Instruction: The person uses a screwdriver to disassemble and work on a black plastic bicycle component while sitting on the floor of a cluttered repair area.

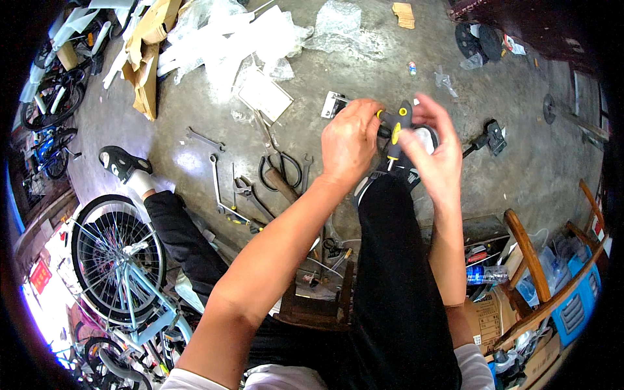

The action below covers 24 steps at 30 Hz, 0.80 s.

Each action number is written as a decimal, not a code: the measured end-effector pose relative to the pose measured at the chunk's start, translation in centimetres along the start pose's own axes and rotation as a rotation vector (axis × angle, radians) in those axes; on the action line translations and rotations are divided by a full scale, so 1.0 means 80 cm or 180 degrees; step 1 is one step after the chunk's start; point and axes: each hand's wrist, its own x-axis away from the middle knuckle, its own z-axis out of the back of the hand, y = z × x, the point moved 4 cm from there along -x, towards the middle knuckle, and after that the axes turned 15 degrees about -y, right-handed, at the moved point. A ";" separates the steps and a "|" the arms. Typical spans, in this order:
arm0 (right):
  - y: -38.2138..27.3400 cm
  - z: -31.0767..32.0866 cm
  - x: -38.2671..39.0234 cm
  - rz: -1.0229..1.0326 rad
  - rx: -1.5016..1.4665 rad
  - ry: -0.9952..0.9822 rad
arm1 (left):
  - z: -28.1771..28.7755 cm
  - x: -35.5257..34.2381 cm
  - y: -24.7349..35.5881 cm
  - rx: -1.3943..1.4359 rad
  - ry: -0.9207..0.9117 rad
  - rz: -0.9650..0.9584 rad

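My left hand (354, 140) is closed with its fingertips at the left end of a T-handle driver (402, 120). This tool has a black grip with yellow spots and a short metal shaft pointing down, above my right knee. My right hand (441, 153) is just right of the handle, thumb and fingers spread and a little blurred. Whether its thumb touches the grip I cannot tell. Behind the tool sits my right shoe (426, 140), partly hidden. A dark part under the left fingertips is too covered to name.
Wrenches (214, 175), scissors (266, 133) and pliers (244, 188) lie on the floor to the left. A bicycle pedal (495, 138) is on the right. Plastic wrap (221, 39) spreads at the far left. A bicycle wheel (117, 260) and a wooden chair (526, 253) flank me.
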 end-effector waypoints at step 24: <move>-0.021 -0.012 -0.006 0.0721 0.0958 -0.0054 | 0.001 0.006 -0.007 -0.0090 -0.0133 0.0191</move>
